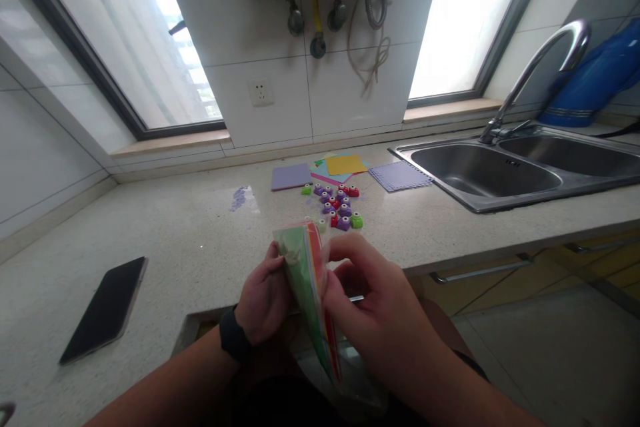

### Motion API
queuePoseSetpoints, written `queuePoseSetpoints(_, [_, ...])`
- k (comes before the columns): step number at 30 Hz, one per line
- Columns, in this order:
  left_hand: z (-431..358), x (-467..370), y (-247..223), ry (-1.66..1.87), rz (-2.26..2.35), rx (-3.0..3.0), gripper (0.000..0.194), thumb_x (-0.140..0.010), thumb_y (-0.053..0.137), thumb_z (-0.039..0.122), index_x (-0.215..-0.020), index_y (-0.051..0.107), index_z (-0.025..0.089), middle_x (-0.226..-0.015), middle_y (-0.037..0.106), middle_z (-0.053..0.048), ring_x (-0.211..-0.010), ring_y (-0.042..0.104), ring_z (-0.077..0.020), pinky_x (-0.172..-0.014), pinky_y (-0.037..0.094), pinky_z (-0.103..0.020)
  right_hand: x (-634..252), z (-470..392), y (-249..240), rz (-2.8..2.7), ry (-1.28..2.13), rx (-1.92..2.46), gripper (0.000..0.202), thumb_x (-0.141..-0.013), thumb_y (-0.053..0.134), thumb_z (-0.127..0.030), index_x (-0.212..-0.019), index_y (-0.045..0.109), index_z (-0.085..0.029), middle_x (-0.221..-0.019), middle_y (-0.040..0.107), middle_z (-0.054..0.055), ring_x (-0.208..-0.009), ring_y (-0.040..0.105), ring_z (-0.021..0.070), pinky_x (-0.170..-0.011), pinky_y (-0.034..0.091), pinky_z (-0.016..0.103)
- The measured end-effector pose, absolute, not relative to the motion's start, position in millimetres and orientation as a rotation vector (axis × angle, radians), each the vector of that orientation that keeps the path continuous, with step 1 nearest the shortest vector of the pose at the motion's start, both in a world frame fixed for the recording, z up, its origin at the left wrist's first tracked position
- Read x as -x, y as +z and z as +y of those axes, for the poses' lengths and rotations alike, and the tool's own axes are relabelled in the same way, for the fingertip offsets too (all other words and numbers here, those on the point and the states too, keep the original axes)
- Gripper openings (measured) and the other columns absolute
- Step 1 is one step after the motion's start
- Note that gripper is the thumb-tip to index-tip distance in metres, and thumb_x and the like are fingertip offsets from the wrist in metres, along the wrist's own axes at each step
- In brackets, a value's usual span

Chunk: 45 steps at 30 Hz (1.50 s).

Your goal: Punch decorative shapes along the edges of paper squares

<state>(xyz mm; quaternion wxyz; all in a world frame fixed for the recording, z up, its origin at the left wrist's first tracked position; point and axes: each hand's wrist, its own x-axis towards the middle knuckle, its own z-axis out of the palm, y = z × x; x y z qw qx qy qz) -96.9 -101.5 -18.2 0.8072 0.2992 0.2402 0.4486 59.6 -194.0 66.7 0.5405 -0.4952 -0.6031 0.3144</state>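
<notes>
Between my hands, over the counter's front edge, is a clear plastic bag of coloured paper (303, 280), with green, red, orange and white sheets showing inside. My left hand (265, 293), with a dark watch on its wrist, grips the bag from the left. The fingers of my right hand (373, 297) pinch the bag's right side by the red edge. Just beyond the bag lie several small craft punches (343, 203) in purple, red and green, grouped on the counter. Part of a green punch shows through the plastic.
Behind the punches are a purple paper stack (291, 177), yellow paper (346, 165) over other coloured sheets, and purple scalloped paper (400, 175). Purple paper bits (240, 198) lie to the left. A dark tablet or phone (105, 310) is at left; a steel sink (480, 167) with faucet (540, 67) at right.
</notes>
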Motion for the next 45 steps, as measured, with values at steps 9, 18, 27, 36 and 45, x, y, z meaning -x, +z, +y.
queuePoseSetpoints(9, [-100.8,92.6,-12.9,0.996,0.478,-0.646,0.035,-0.092,0.052,0.018,-0.125,0.059,0.028,-0.125,0.066,-0.003,-0.112,0.065,-0.0238,-0.101,0.052,-0.043,-71.7,-190.5,68.7,-1.451,0.71,1.308,0.008,-0.09,0.058,-0.02,-0.095,0.063,-0.023,-0.061,0.057,-0.005,-0.05,0.055,0.0107,-0.05,0.045,0.022])
queuePoseSetpoints(18, [-102.2,92.1,-14.2,1.115,0.509,-0.77,0.035,-0.092,0.058,0.02,-0.126,0.058,0.027,-0.13,0.065,-0.005,-0.116,0.063,-0.0242,-0.101,0.052,-0.042,-91.4,-173.2,50.7,-1.221,0.754,1.448,0.022,-0.076,0.072,-0.021,-0.092,0.057,-0.024,-0.067,0.061,-0.005,-0.057,0.058,0.0135,-0.052,0.046,0.024])
queuePoseSetpoints(27, [-102.6,89.7,-12.3,1.128,0.514,-0.757,0.031,-0.094,0.058,0.019,-0.124,0.057,0.027,-0.13,0.064,-0.006,-0.118,0.062,-0.0271,-0.103,0.051,-0.049,-97.1,-165.6,46.7,-1.146,0.703,1.529,0.012,-0.075,0.072,-0.023,-0.083,0.063,-0.02,-0.072,0.07,0.001,-0.064,0.064,0.0165,-0.055,0.048,0.026])
queuePoseSetpoints(36, [-103.0,90.0,-10.5,1.145,0.539,-0.768,0.03,-0.094,0.059,0.021,-0.123,0.058,0.029,-0.129,0.065,-0.005,-0.116,0.064,-0.0262,-0.102,0.052,-0.049,-97.6,-160.0,49.7,-1.156,0.685,1.547,0.016,-0.082,0.071,-0.032,-0.073,0.066,-0.02,-0.07,0.074,0.005,-0.065,0.068,0.0205,-0.053,0.047,0.028])
queuePoseSetpoints(45, [-101.5,88.4,-10.6,1.181,0.542,-0.756,0.029,-0.094,0.06,0.022,-0.122,0.059,0.029,-0.131,0.065,-0.004,-0.119,0.063,-0.0262,-0.104,0.051,-0.049,-98.0,-161.4,55.7,-1.28,0.467,1.612,0.023,-0.087,0.064,-0.029,-0.066,0.06,-0.021,-0.059,0.064,0.0,-0.056,0.057,0.0159,-0.053,0.04,0.027])
